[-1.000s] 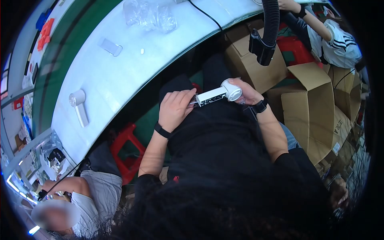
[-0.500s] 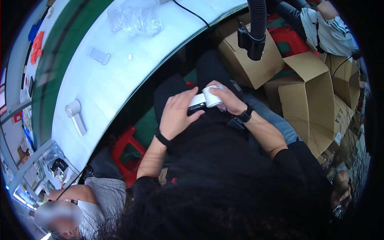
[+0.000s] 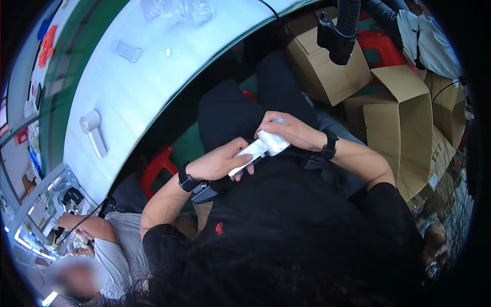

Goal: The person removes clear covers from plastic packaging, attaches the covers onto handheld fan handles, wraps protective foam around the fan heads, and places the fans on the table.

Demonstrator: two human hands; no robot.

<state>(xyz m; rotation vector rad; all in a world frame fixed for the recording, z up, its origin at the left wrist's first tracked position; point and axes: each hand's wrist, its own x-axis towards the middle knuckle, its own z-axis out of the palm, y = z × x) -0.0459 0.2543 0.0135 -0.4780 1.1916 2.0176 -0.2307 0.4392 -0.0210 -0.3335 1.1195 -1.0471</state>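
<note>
Over my lap is a white handheld device (image 3: 273, 144) with a round head and a straight handle. My left hand (image 3: 220, 162) is wrapped round its handle, which slants down to the left. At the head end, my right hand (image 3: 292, 131) grips the round part, with its fingers over the top. A dark strip shows along the handle's lower side. On the white table (image 3: 138, 102) to the left lies a similar white device (image 3: 93, 134). Farther up are a flat clear-and-grey piece (image 3: 127, 51) and a small white piece (image 3: 168, 52).
Clear plastic bags (image 3: 179, 10) lie at the table's far part. A black flexible hose (image 3: 343, 33) hangs at the upper right, above open cardboard boxes (image 3: 391, 138). Red stools (image 3: 157, 169) stand below. One person (image 3: 115, 240) sits at lower left, another (image 3: 427, 43) at upper right.
The device has come closer to my body and tilted, its handle now pointing down-left. My left hand has moved from the handle's end to a grip round it; my right hand now covers the head from above.
</note>
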